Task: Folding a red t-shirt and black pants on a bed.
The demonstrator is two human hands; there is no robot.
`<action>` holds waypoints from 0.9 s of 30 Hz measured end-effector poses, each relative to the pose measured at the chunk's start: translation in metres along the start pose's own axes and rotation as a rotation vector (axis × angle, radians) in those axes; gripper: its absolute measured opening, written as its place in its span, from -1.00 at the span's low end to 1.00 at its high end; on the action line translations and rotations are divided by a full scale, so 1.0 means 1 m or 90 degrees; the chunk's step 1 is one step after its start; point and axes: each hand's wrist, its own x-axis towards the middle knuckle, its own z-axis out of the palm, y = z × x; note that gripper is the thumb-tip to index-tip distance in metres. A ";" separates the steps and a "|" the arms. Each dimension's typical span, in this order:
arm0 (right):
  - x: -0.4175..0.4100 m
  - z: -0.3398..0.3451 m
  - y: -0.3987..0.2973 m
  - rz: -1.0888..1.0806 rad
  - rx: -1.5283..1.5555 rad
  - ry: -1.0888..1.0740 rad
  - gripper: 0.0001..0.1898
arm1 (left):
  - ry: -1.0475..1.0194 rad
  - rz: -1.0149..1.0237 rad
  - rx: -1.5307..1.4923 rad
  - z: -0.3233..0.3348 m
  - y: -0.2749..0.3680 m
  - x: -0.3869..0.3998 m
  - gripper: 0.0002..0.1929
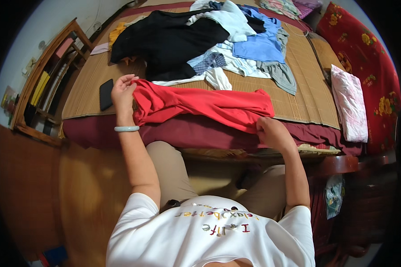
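Note:
A red garment (200,101) stretches sideways along the front edge of the bed, wrinkled and gathered at its left end. My left hand (123,93), above a pale bangle, pinches that left end with the thumb and fingers. At the lower right corner my right hand (272,131) grips the hem, its fingertips partly hidden. The cloth lies partly on the woven bamboo mat (307,103) and hangs over the maroon sheet (193,135). Just left of my left hand a black smartphone (106,95) rests on the mat.
Behind the red garment lies a heap with a black garment (167,40), a light blue garment (260,48) and a white one (230,23). A folded pink-and-white cloth (349,103) and a red floral cover (375,70) are at right. A wooden frame (47,80) stands left of the bed.

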 end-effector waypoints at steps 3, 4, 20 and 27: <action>-0.002 -0.013 0.008 0.079 0.186 0.046 -0.80 | 0.007 0.016 -0.001 0.004 0.001 0.000 -0.71; -0.002 -0.022 0.007 0.126 0.267 0.042 -0.79 | 0.021 0.022 -0.002 0.007 0.003 -0.001 -0.71; 0.106 0.034 0.132 0.275 0.350 0.421 -0.77 | 0.024 0.041 -0.045 0.022 0.000 0.000 -0.73; 0.106 0.022 0.097 0.273 0.565 0.273 -0.74 | 0.021 0.042 -0.032 0.008 0.001 -0.004 -0.74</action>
